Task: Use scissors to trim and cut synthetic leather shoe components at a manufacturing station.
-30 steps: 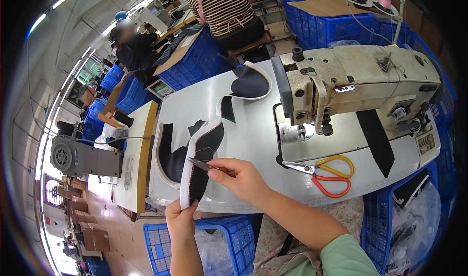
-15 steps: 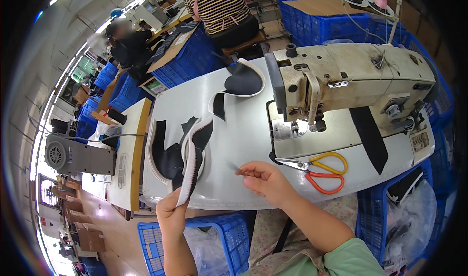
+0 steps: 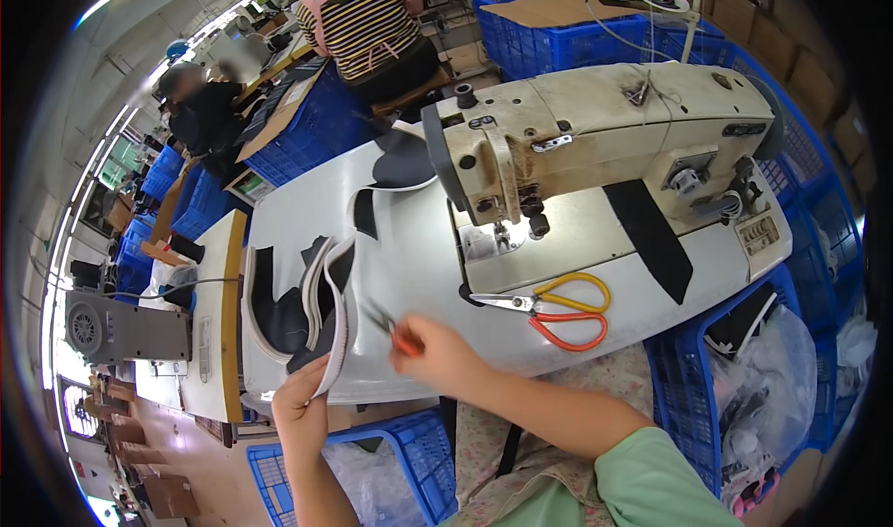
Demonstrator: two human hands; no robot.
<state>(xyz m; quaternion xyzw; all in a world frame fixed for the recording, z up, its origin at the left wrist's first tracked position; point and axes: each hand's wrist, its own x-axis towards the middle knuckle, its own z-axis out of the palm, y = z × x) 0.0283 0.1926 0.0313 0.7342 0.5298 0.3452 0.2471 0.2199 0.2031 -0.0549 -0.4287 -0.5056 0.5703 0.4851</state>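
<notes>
My left hand (image 3: 300, 399) is closed on the lower end of a black shoe-upper piece with a white stitched edge (image 3: 337, 332). This piece stands up from the table and curves away from me. Close to its right side, my right hand (image 3: 435, 352) is closed around small thread snips (image 3: 379, 317); their blades are blurred and point toward the piece, with a bit of orange handle showing. Another curved black and white piece (image 3: 272, 318) lies just left of it. Farther back, a similar piece (image 3: 406, 162) lies partly behind the sewing machine head.
A beige sewing machine (image 3: 605, 122) fills the right of the white table (image 3: 409, 248). Scissors with yellow and red handles (image 3: 569, 332) and a black strip (image 3: 649, 240) lie on it. Blue crates (image 3: 433, 462) stand below the front edge. Two people work beyond.
My right hand has moved toward the held piece, and the snips' blades and orange handle now show. My left hand still grips the piece. The whole view has shifted.
</notes>
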